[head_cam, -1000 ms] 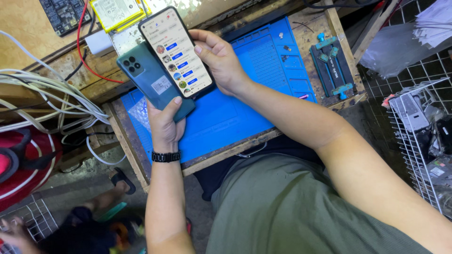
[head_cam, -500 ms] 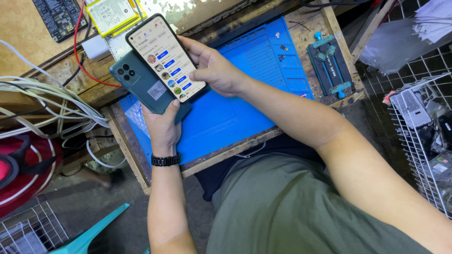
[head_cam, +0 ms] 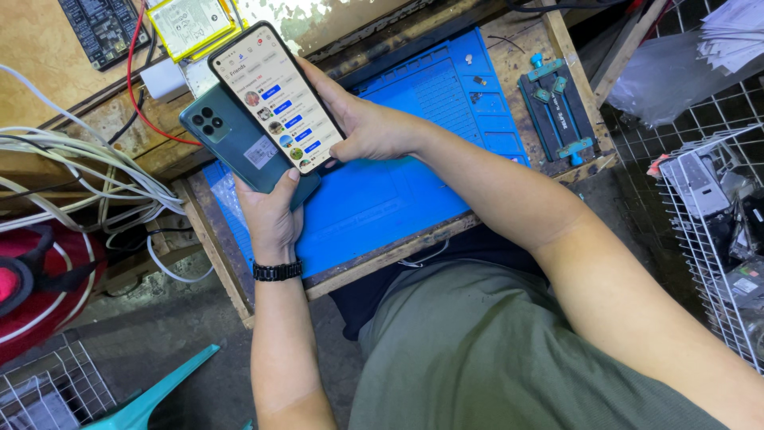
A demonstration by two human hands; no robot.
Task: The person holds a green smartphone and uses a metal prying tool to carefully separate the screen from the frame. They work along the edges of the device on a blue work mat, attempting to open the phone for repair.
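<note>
Two phones are being held above a blue work mat point(head_cam: 382, 199), one in each hand. The left hand point(head_cam: 274, 215) is gripping a green phone point(head_cam: 239, 147) from below, its back with the camera cluster facing up, fingers wrapping around its lower end. A black wristband point(head_cam: 277, 271) is sitting on that wrist. The right hand point(head_cam: 366, 127) is clasping a lit phone point(head_cam: 278, 99) by its lower right edge, the screen facing up and showing a list with small round pictures and blue buttons. The lit phone is lying partly over the green phone, overlapping its right side; whether the two are touching cannot be told.

The mat is resting on a worn wooden bench point(head_cam: 549, 32), with both forearms crossing above it. A dark clamp with teal knobs point(head_cam: 557, 107) is lying on the bench just right of the mat. A bundle of white cables point(head_cam: 79, 167) is trailing off the bench's left end, and a red wire point(head_cam: 135, 87) is running near a white charger block point(head_cam: 163, 80). A yellow-edged flat pack point(head_cam: 187, 24) and a dark circuit board point(head_cam: 103, 28) are lying at the far left of the bench. A white wire basket point(head_cam: 708, 231) is standing well to the right.
</note>
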